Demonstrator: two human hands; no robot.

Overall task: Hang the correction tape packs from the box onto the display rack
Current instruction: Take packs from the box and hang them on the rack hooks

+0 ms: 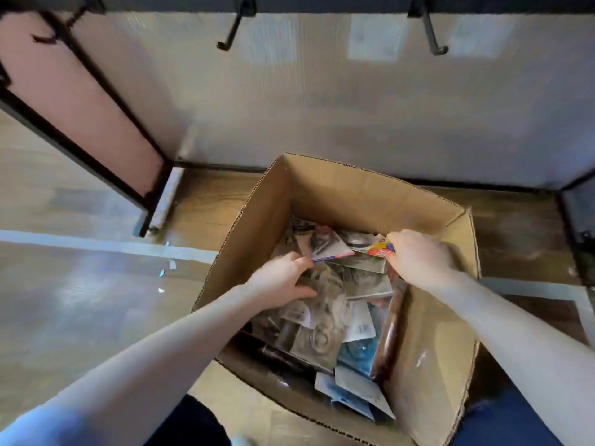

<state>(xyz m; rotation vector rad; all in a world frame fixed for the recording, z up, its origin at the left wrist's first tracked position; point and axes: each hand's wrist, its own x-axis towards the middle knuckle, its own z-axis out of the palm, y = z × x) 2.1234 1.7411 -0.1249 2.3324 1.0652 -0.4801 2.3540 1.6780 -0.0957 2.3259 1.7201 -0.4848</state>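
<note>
An open cardboard box [347, 191] stands on the floor in front of me, filled with several loose correction tape packs [360, 329]. My left hand [283, 284] reaches into the box and pinches the edge of a pack with a red border [328, 246]. My right hand [418, 257] is inside the box at the right and grips a pack with a red and yellow card [380, 247]. Two black hooks of the display rack, one at the left [230, 32] and one at the right [433, 35], stick out above, with nothing hanging on them.
The rack's pale back panel [354, 107] rises behind the box, framed by black metal bars [96, 169]. A pink side panel [80, 98] stands at the left. A strip of tape [96, 244] crosses the wooden floor, with small scraps beside it.
</note>
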